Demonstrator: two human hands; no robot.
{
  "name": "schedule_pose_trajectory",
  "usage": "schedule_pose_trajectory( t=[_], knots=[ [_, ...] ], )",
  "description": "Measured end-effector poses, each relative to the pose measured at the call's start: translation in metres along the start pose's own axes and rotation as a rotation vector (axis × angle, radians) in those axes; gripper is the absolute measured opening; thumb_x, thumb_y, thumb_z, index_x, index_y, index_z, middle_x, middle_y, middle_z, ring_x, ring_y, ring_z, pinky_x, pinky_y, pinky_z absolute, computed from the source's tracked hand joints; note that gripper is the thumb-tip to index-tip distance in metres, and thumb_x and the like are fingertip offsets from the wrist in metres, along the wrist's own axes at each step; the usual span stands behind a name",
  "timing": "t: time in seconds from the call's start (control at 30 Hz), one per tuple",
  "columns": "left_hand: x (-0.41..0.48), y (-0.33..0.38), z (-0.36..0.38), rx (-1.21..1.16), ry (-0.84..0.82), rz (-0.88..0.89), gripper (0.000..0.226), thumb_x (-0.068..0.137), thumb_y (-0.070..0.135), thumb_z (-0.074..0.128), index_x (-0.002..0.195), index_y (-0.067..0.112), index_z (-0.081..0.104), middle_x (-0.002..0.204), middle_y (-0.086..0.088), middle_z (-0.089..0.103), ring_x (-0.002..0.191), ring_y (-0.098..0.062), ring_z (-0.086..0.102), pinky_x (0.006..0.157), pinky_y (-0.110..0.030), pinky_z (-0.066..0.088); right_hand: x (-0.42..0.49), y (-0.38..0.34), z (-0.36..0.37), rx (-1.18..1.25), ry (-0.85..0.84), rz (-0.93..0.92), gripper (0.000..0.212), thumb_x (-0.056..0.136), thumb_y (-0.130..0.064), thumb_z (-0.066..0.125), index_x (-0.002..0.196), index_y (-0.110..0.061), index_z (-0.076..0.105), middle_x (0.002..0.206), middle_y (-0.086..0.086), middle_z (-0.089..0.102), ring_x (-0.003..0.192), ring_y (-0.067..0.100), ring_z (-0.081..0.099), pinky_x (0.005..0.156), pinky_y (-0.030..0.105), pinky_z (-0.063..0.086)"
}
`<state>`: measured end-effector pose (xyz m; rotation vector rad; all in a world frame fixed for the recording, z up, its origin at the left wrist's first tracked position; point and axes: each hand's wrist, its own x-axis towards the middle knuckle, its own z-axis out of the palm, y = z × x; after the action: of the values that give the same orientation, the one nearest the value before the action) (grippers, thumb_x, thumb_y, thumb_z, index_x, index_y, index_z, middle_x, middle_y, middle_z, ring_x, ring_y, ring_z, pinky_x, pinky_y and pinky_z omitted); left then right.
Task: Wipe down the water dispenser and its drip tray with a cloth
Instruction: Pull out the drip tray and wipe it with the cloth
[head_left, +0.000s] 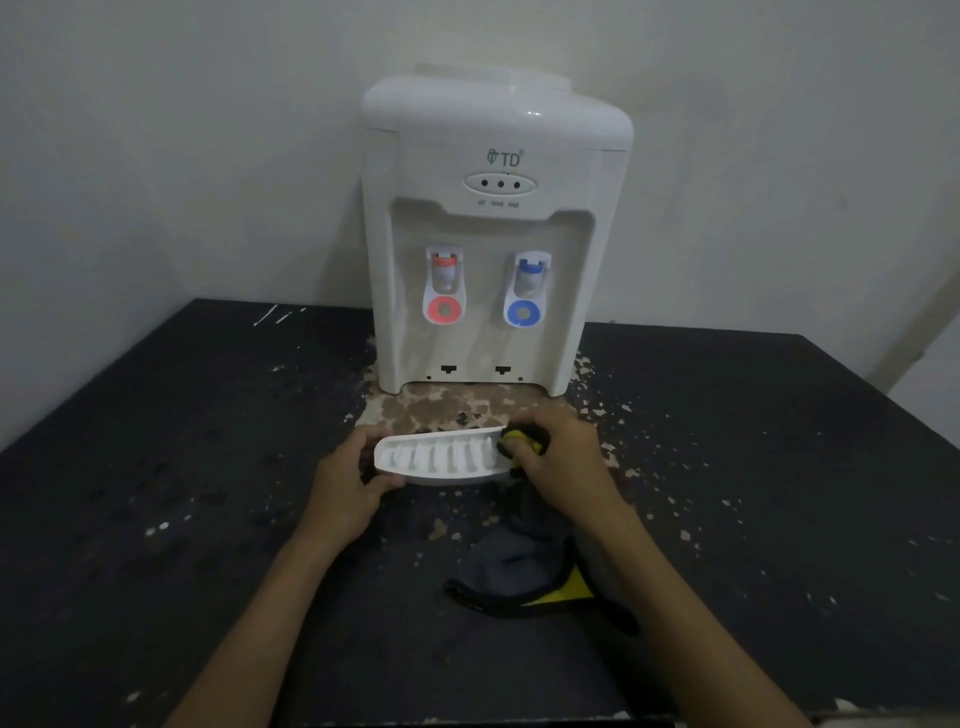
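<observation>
A white water dispenser (493, 234) with a red tap and a blue tap stands against the wall at the back of a black table. Its white slotted drip tray (441, 460) is off the dispenser and lies tilted in front of it. My left hand (348, 486) grips the tray's left end. My right hand (563, 460) presses a bunched dark grey and yellow cloth (519, 441) against the tray's right end. The rest of the cloth (514, 577) hangs down onto the table under my right forearm.
The black table (182, 467) has worn, flaking paint, with a bare brown patch (447, 405) just before the dispenser's base. The wall is close behind. The table's right edge runs diagonally at the far right.
</observation>
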<state>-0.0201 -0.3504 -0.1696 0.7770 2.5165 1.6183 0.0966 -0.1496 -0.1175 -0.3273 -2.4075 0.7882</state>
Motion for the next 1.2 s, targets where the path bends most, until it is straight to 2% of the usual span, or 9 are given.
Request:
schedule_pose_trajectory(
  t=[0.17, 0.27, 0.37, 0.5, 0.57, 0.77, 0.97, 1.1, 1.2],
  knots=[
    [-0.001, -0.001, -0.002, 0.022, 0.004, 0.025, 0.046, 0.070, 0.000, 0.076, 0.107, 0.021, 0.058, 0.102, 0.011, 0.063, 0.092, 0.002, 0.056, 0.077, -0.011, 0.041, 0.001, 0.001, 0.019, -0.079, 0.013, -0.071, 0.012, 0.078, -0.004, 0.068, 0.087, -0.007, 0.074, 0.083, 0.006, 0.072, 0.074, 0.017, 0.062, 0.074, 0.026, 0.049],
    [0.000, -0.001, -0.002, 0.034, 0.002, 0.032, 0.047, 0.069, -0.001, 0.077, 0.106, 0.020, 0.059, 0.099, 0.013, 0.062, 0.089, 0.011, 0.054, 0.071, -0.004, 0.041, -0.001, 0.001, 0.019, 0.058, 0.039, -0.060, 0.021, 0.076, 0.001, 0.065, 0.094, -0.010, 0.070, 0.092, 0.001, 0.070, 0.086, 0.013, 0.063, 0.081, 0.024, 0.051],
    [0.000, -0.001, -0.001, 0.035, 0.005, 0.032, 0.047, 0.068, -0.002, 0.077, 0.106, 0.018, 0.059, 0.098, 0.012, 0.062, 0.088, 0.011, 0.054, 0.069, 0.002, 0.038, -0.004, 0.004, 0.021, 0.002, -0.009, -0.051, 0.033, 0.072, 0.007, 0.057, 0.099, -0.010, 0.068, 0.098, 0.004, 0.065, 0.093, 0.020, 0.059, 0.086, 0.028, 0.049],
    [0.000, -0.002, -0.001, 0.057, 0.015, 0.040, 0.046, 0.067, -0.001, 0.078, 0.106, 0.017, 0.060, 0.098, 0.009, 0.063, 0.085, 0.009, 0.054, 0.067, 0.002, 0.037, -0.008, 0.001, 0.022, -0.171, -0.091, 0.101, 0.035, 0.079, -0.018, 0.063, 0.113, -0.012, 0.067, 0.106, 0.007, 0.056, 0.096, 0.022, 0.054, 0.086, 0.024, 0.044],
    [-0.001, -0.001, -0.001, 0.067, 0.011, 0.041, 0.046, 0.068, -0.001, 0.078, 0.106, 0.017, 0.060, 0.098, 0.009, 0.063, 0.086, 0.010, 0.054, 0.067, 0.002, 0.037, -0.009, -0.001, 0.024, -0.243, -0.104, 0.123, 0.036, 0.082, -0.024, 0.060, 0.116, -0.013, 0.064, 0.108, 0.009, 0.053, 0.097, 0.024, 0.052, 0.086, 0.028, 0.045],
    [-0.003, 0.001, -0.005, 0.111, -0.022, 0.055, 0.041, 0.072, 0.004, 0.076, 0.104, 0.021, 0.059, 0.098, 0.012, 0.061, 0.085, 0.012, 0.051, 0.067, 0.001, 0.037, 0.001, -0.008, 0.028, -0.489, -0.211, 0.155, 0.032, 0.089, -0.022, 0.047, 0.117, -0.011, 0.058, 0.120, 0.014, 0.043, 0.103, 0.030, 0.047, 0.080, 0.035, 0.045],
    [-0.002, -0.001, -0.003, 0.114, -0.020, 0.058, 0.042, 0.070, 0.002, 0.077, 0.103, 0.019, 0.059, 0.099, 0.010, 0.062, 0.085, 0.012, 0.052, 0.067, 0.001, 0.036, -0.005, 0.007, 0.023, -0.518, -0.216, -0.053, 0.029, 0.083, -0.017, 0.054, 0.110, -0.014, 0.065, 0.102, 0.011, 0.047, 0.087, 0.031, 0.051, 0.064, 0.040, 0.051],
    [-0.001, 0.001, -0.004, 0.130, -0.031, 0.062, 0.042, 0.070, 0.003, 0.077, 0.102, 0.023, 0.058, 0.098, 0.012, 0.061, 0.086, 0.009, 0.052, 0.067, 0.001, 0.037, -0.002, -0.002, 0.024, -0.564, -0.299, 0.042, 0.034, 0.088, -0.029, 0.046, 0.118, -0.018, 0.059, 0.114, 0.010, 0.041, 0.100, 0.029, 0.047, 0.076, 0.037, 0.048],
    [-0.003, 0.002, -0.006, 0.138, -0.048, 0.053, 0.041, 0.072, 0.004, 0.076, 0.100, 0.026, 0.057, 0.096, 0.016, 0.059, 0.085, 0.008, 0.052, 0.066, 0.000, 0.037, 0.010, -0.014, 0.027, -0.592, -0.426, 0.125, 0.043, 0.087, -0.043, 0.044, 0.118, -0.016, 0.056, 0.123, 0.012, 0.037, 0.108, 0.031, 0.045, 0.082, 0.039, 0.043]
  ],
)
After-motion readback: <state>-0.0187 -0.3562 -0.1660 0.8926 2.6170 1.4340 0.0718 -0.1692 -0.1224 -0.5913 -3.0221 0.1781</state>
